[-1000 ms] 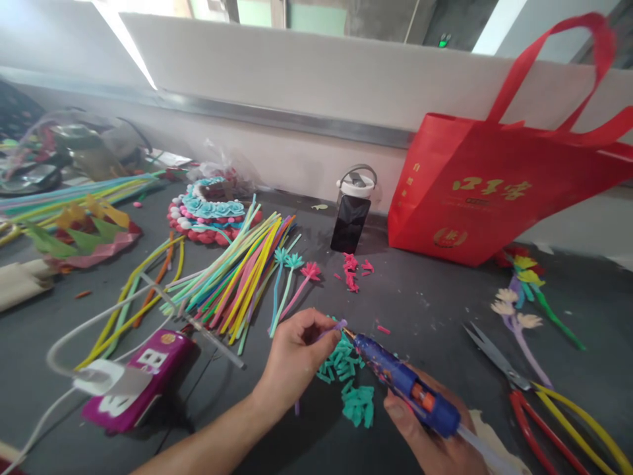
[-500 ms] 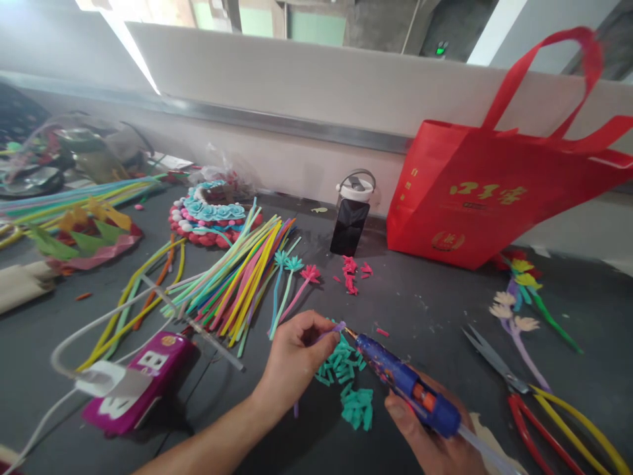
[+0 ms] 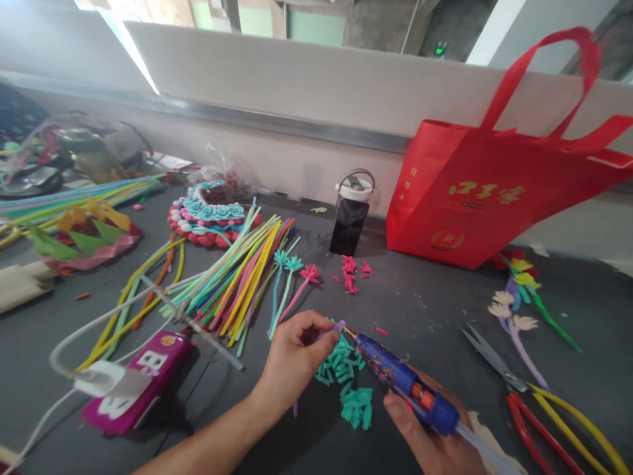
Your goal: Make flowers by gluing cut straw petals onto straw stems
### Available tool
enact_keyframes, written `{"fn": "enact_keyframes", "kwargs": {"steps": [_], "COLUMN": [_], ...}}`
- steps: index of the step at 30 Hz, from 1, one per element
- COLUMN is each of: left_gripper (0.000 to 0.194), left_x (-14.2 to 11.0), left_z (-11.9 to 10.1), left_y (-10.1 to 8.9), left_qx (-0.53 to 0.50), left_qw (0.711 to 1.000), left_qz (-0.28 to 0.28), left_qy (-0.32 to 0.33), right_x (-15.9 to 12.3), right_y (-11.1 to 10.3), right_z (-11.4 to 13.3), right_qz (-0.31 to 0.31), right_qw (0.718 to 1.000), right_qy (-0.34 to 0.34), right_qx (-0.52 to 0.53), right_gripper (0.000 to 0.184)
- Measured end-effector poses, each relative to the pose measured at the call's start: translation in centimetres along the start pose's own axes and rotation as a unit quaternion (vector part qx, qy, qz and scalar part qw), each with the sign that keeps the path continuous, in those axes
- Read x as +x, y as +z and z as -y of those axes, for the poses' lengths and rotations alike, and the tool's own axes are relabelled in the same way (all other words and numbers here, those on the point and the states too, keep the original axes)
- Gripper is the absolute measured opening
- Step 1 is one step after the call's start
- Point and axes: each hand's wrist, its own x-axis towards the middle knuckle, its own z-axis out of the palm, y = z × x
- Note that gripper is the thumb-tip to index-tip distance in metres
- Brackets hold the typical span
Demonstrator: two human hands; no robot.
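Note:
My left hand (image 3: 301,349) pinches a purple pipe cleaner (image 3: 337,327) near its tip; the lower end shows below the hand. In my right hand (image 3: 425,429) is a blue glue gun (image 3: 403,376) with a clear glue stick (image 3: 487,452) in its rear. Its nozzle meets, or nearly meets, the purple tip. Beneath lie short teal pipe cleaner pieces (image 3: 356,406) in two heaps. Just beyond the left hand rest small flowers on stems, two teal and one pink flower (image 3: 310,274). Short pink pieces (image 3: 349,266) are scattered farther back.
Long coloured pipe cleaners (image 3: 247,277) lie left of centre. A purple power strip (image 3: 141,382) with a white plug sits front left. Scissors (image 3: 514,379) lie open at right. Behind stand a phone (image 3: 349,227) against a bottle (image 3: 355,188) and a red bag (image 3: 459,198).
Almost nothing differs. Both hands keep their places, with the nozzle still at the purple tip.

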Motion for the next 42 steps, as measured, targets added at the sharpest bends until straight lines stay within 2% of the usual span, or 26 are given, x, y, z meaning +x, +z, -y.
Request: {"fn": "enact_keyframes", "kwargs": {"steps": [3, 8, 12, 15, 20, 24, 27, 31, 36, 42], "left_gripper": [0.027, 0.028, 0.028, 0.028, 0.028, 0.028, 0.027, 0.026, 0.024, 0.025], "left_x": [0.0, 0.0, 0.0, 0.0, 0.0, 0.1, 0.1, -0.1, -0.2, -0.1], "left_z": [0.0, -0.1, -0.2, -0.3, -0.3, -0.2, -0.3, -0.6, -0.5, -0.3], "left_y": [-0.1, -0.2, -0.2, -0.2, -0.2, -0.2, -0.2, -0.2, -0.1, 0.1], "left_qx": [0.003, -0.014, -0.032, -0.038, -0.028, -0.022, -0.025, -0.031, -0.035, -0.044], "left_qw": [1.0, 1.0, 0.999, 0.999, 0.999, 0.998, 0.998, 0.997, 0.996, 0.996], "left_qz": [0.0, 0.003, 0.012, 0.009, -0.007, -0.025, -0.035, -0.039, -0.04, -0.043], "left_qy": [-0.001, 0.001, -0.001, 0.006, 0.026, 0.046, 0.053, 0.055, 0.065, 0.061], "right_x": [0.2, 1.4, 2.0, 1.8, 1.7, 2.7, 3.1, 2.3, 0.7, 0.3], "right_y": [0.0, -0.2, -0.5, -0.6, -0.4, -0.2, -0.6, -1.8, -2.8, -2.5], "right_z": [0.3, 1.5, 1.5, 1.0, 0.7, 1.3, 1.4, -0.1, -2.6, -3.0], "right_qz": [0.011, 0.065, 0.091, 0.086, 0.047, 0.028, 0.032, 0.039, 0.074, 0.134], "right_qw": [1.0, 0.985, 0.977, 0.978, 0.991, 0.996, 0.977, 0.947, 0.938, 0.955], "right_qy": [0.012, 0.049, 0.013, 0.001, -0.052, -0.076, -0.094, -0.1, -0.059, -0.029], "right_qx": [0.021, 0.153, 0.193, 0.192, 0.111, -0.047, -0.188, -0.303, -0.333, -0.265], "right_gripper": [0.037, 0.033, 0.039, 0.04, 0.026, 0.025, 0.033, 0.036, 0.03, 0.018]}}
